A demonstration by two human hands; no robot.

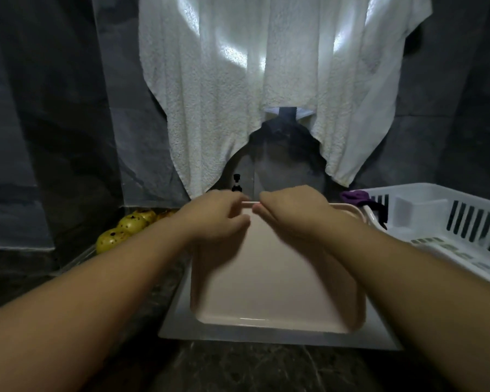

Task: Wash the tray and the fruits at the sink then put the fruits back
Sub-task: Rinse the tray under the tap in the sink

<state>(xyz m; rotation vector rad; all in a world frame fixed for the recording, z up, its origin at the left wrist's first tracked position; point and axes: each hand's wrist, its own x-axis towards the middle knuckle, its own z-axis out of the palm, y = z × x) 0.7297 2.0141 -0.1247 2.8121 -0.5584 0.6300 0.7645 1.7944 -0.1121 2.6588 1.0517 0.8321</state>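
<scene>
Both hands grip the far rim of the pale pink tray (272, 287): left hand (218, 219) and right hand (292, 213) have fingers curled over its 12 o'clock edge, above the sink (176, 321). Tray-washing seems underway; yellow spotted fruits (125, 230) wait at 10 o'clock. Next, probably water.

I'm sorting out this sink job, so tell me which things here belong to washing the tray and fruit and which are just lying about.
Part of the job:
- pink tray, gripped at its far rim by the left hand and right hand
- yellow spotted fruits, on the left
- sink

Just lying about:
- white towel
- white dish rack
- purple cloth
</scene>
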